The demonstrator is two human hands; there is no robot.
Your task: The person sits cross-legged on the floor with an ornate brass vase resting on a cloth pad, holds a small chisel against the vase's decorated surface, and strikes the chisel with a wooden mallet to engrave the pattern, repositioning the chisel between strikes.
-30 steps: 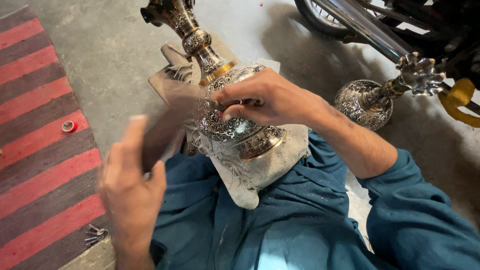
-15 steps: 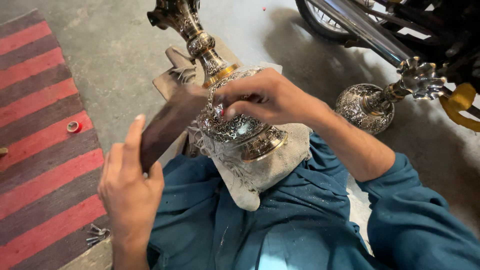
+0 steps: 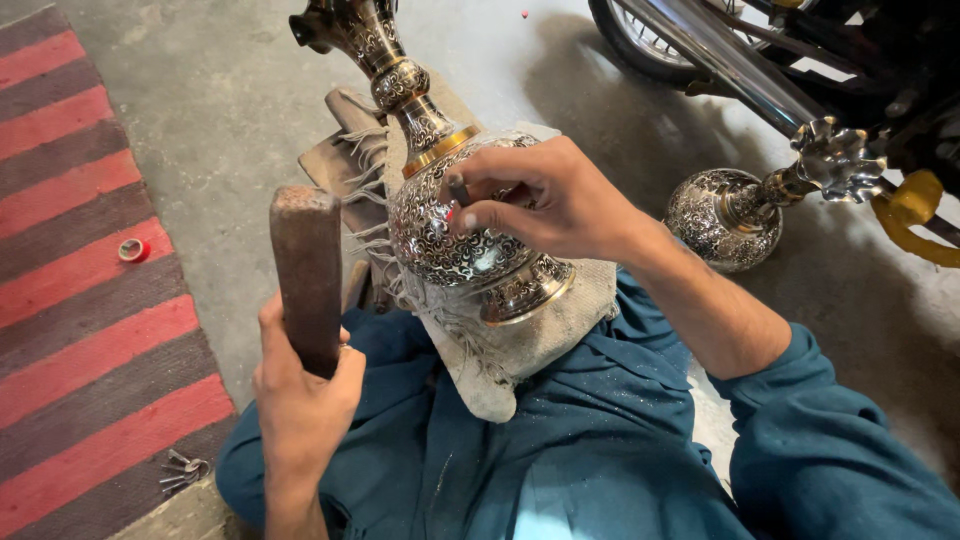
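Since half a second ago the left hand (image 3: pixel 300 400), fist closed on a rusty iron bar (image 3: pixel 308 275), has swung it upright, left of the slim punch (image 3: pixel 458 190) pinched in the right hand (image 3: pixel 545 195) against the engraved silver vase (image 3: pixel 455 225) lying tilted across the lap, neck pointing away.

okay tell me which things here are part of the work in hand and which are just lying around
In use:
left hand gripping wooden mallet
right hand holding small chisel
engraved metal vase
frayed cloth under it

Lying about:
second vase
motorcycle
striped rug
tape roll
keys
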